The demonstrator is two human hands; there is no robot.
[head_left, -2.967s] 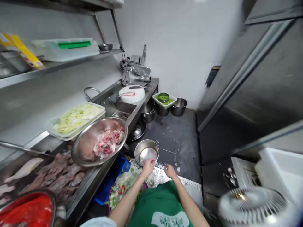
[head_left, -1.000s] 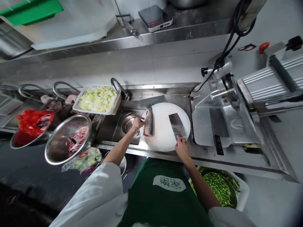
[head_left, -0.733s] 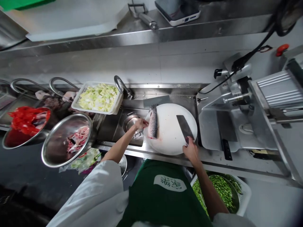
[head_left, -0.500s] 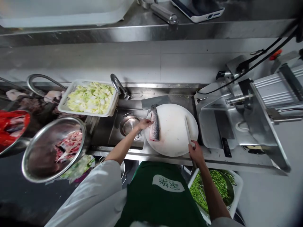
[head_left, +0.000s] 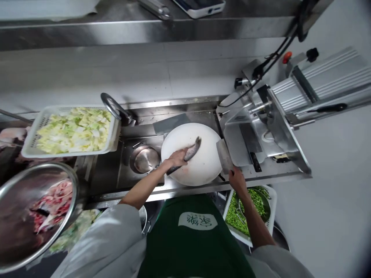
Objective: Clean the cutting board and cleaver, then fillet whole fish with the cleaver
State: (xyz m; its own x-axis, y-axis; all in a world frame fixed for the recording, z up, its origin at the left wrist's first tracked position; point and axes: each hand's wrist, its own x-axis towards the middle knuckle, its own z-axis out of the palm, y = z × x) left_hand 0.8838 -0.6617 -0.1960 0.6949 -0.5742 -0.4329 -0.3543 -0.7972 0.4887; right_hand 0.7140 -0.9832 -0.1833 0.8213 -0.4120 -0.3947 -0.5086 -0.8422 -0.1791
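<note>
A piece of fish with grey scaly skin lies slantwise on the round white cutting board, its tail end pointing up and right. My left hand is wrapped over its middle and hides part of it. Just off the board's right edge, my right hand grips a cleaver by its handle, with the broad blade pointing away from me. The blade is apart from the fish.
A white basket of chopped cabbage and a steel bowl of cut fish stand left. A steel pot sits beside the board. At right are another cleaver, a slicing machine and, lower, chopped greens.
The fish has turned from upright along the board's left side to a slant across it, under my left hand. The cleaver has moved off the board to the right, its broad side now showing.
</note>
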